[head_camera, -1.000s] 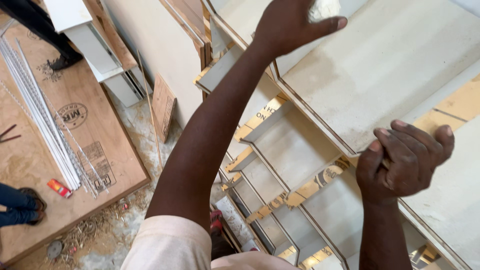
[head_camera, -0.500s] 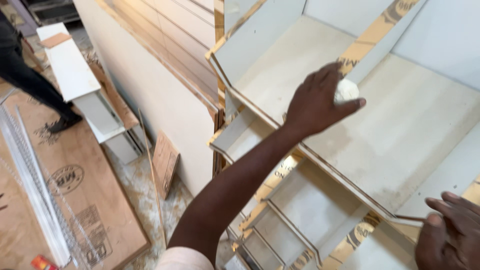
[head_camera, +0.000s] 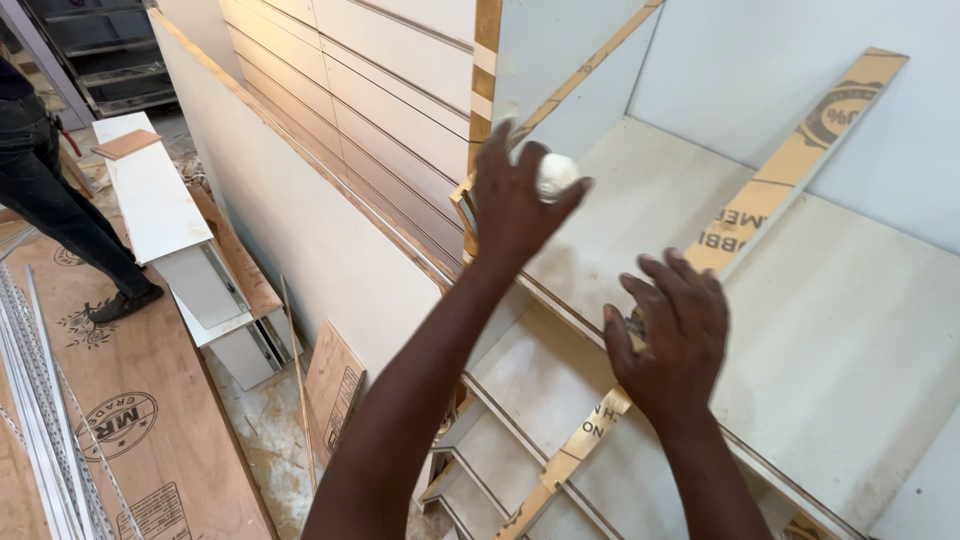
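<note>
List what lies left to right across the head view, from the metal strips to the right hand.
Metal strips → standing person's leg → white drawer box → small plywood offcut → left hand holding a white wad → right hand.

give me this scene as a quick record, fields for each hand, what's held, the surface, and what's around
left hand: raised, pinching a small white wad between fingers and thumb
right hand: fingers curled, over the shelf edge; cannot tell whether it holds anything
surface: white laminate shelf unit with a tan plywood strip lying across it
beside: stack of white panels leaning at the left
floor: brown plywood sheet, metal rails
other person: legs and shoe at far left
</note>
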